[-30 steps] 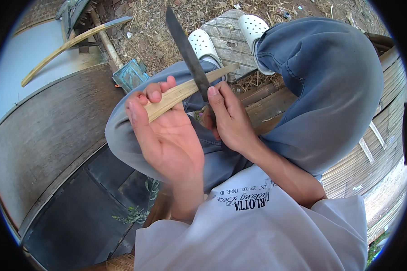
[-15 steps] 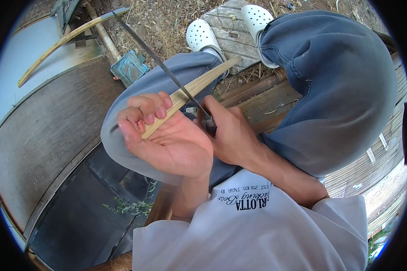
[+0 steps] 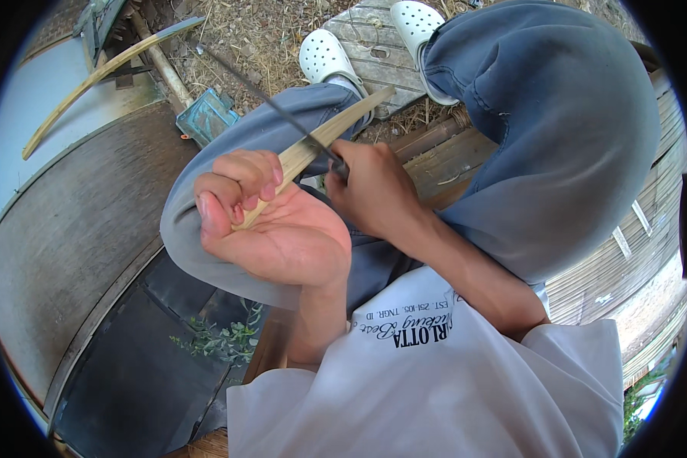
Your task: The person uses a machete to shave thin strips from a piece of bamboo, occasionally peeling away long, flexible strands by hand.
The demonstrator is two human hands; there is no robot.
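Note:
My left hand (image 3: 282,225) is turned palm up, with its fingers curled round the near end of a pale, flat wooden strip (image 3: 345,122). The strip tapers to a blunt tip and points away to the right, over my legs. In a fist, my right hand (image 3: 378,191) grips the dark handle of a long, thin metal tool (image 3: 271,101). Its shaft lies across the strip just past my left fingers and reaches to the far left. Motion blurs it, so I cannot tell whether it is a knife or a file.
A curved wooden strip (image 3: 91,80) rests on a pale panel at the far left. Near it are a blue plastic container (image 3: 206,114) and a pole (image 3: 160,65). Dark panels (image 3: 137,359) with a leafy plant (image 3: 221,340) lie left. My clogs (image 3: 328,57) stand by a slatted board (image 3: 366,30).
My right hand has moved slightly away from me, and the tool's shaft lies at a flatter slant across the strip. The left hand keeps its hold. The whole view has shifted a little.

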